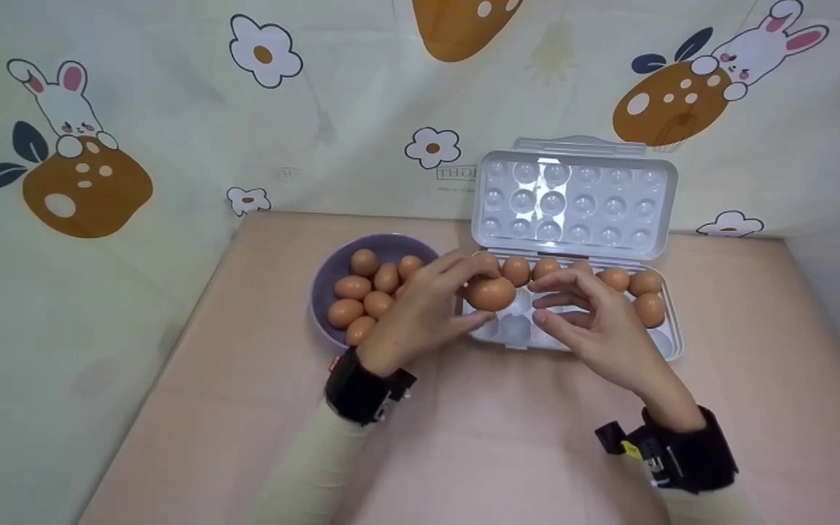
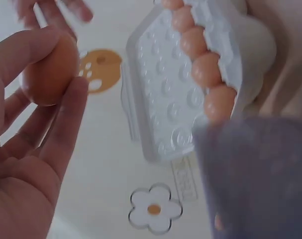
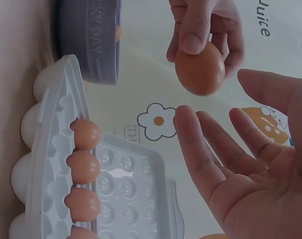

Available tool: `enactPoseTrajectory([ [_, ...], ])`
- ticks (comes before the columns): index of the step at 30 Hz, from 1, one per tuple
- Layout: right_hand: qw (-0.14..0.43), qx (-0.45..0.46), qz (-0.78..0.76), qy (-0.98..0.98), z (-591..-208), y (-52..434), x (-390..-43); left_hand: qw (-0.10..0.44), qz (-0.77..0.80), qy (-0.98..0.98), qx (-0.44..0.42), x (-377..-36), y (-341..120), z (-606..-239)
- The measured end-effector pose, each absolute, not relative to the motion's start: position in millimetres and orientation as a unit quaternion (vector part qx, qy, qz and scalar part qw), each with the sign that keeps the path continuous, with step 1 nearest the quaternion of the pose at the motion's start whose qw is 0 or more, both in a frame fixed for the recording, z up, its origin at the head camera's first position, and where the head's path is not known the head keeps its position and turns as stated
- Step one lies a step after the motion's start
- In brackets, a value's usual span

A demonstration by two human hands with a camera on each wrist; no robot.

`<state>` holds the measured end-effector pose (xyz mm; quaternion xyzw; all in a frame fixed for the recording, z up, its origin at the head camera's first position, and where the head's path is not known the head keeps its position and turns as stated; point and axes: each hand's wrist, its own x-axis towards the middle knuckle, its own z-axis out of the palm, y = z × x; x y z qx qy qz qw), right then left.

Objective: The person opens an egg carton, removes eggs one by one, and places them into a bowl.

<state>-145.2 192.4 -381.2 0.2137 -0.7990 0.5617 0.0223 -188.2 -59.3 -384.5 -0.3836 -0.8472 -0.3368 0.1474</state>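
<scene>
My left hand (image 1: pixel 427 310) holds a brown egg (image 1: pixel 491 293) (image 2: pixel 49 69) (image 3: pixel 199 68) in its fingertips over the left end of a white plastic egg tray (image 1: pixel 671 341). My right hand (image 1: pixel 595 321) (image 3: pixel 240 159) is just right of the egg, fingers spread and relaxed, holding nothing and not touching it. The tray's back row holds several brown eggs (image 1: pixel 615 278) (image 2: pixel 210 67) (image 3: pixel 83 167), and one more egg (image 1: pixel 650 308) sits in the second row at the right. Its clear lid (image 1: pixel 573 200) (image 2: pixel 165 94) stands up behind.
A purple bowl (image 1: pixel 332 273) (image 3: pixel 88 37) with several brown eggs (image 1: pixel 353 287) sits left of the tray on the pink table (image 1: pixel 507 437). A cloth printed with rabbits and flowers (image 1: pixel 99 146) walls in the back and left. Bare table lies in front of the hands.
</scene>
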Motion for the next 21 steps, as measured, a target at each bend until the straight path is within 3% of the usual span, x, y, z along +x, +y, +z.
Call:
enactPoseTrajectory([
  [10,0.101,0.216,0.497,-0.834,-367.4,216.5,-148.8,0.102,-0.294,-0.9,-0.306,-214.6,-127.3,-370.3],
  [21,0.104,0.183,0.497,-0.842,-338.6,220.0,-133.2,0.003,-0.202,-0.943,-0.263,-245.6,-168.5,-382.7],
])
